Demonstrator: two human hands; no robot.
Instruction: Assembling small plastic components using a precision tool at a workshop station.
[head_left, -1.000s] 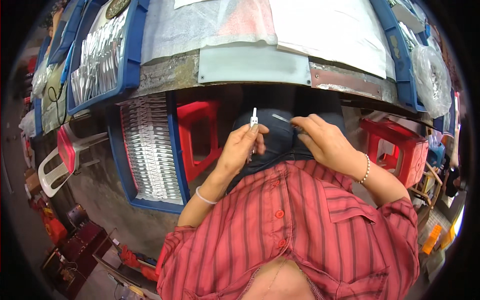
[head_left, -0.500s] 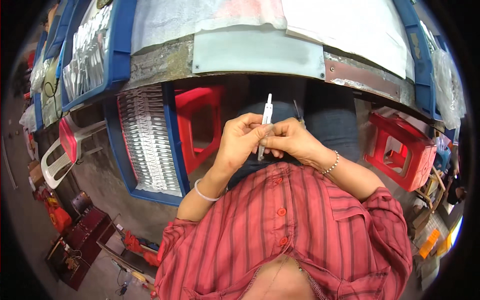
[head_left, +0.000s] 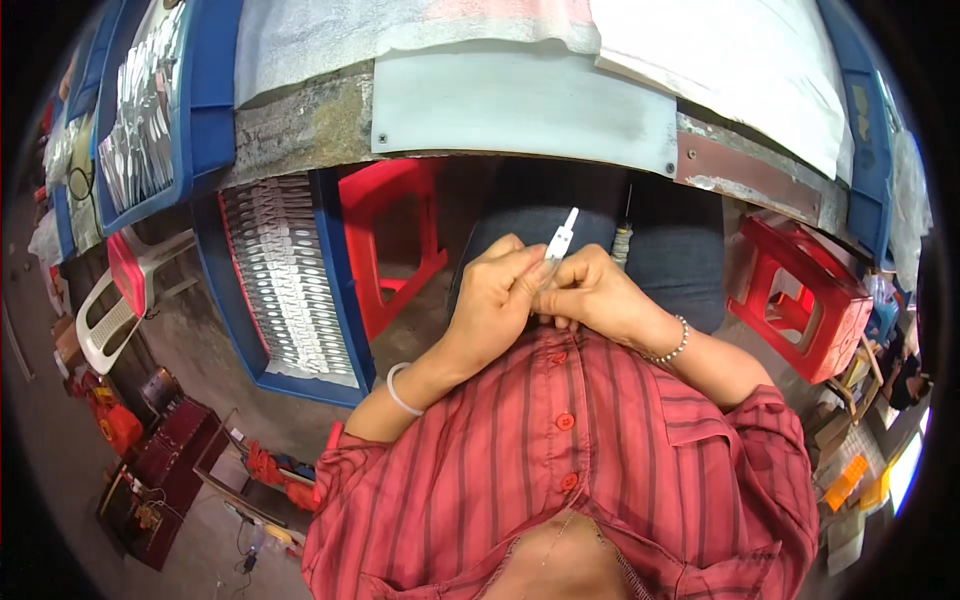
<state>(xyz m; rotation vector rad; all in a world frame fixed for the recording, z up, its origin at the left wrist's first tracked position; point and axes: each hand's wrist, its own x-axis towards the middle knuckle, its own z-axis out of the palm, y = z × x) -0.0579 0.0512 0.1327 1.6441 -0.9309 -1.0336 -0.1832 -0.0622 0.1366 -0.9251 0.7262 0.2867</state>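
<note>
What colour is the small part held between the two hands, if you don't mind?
The small part is white, seen in the head view.

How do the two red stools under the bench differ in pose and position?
The left red stool is under the bench beside the blue crate, showing its side and legs. The right red stool sits beyond the bench edge, showing its slotted top. Both are red plastic; neither is touched by the hands.

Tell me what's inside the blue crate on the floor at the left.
The crate holds rows of small silvery-white pieces, packed flat. Its upper end runs under the table, so what lies there is hidden.
</note>
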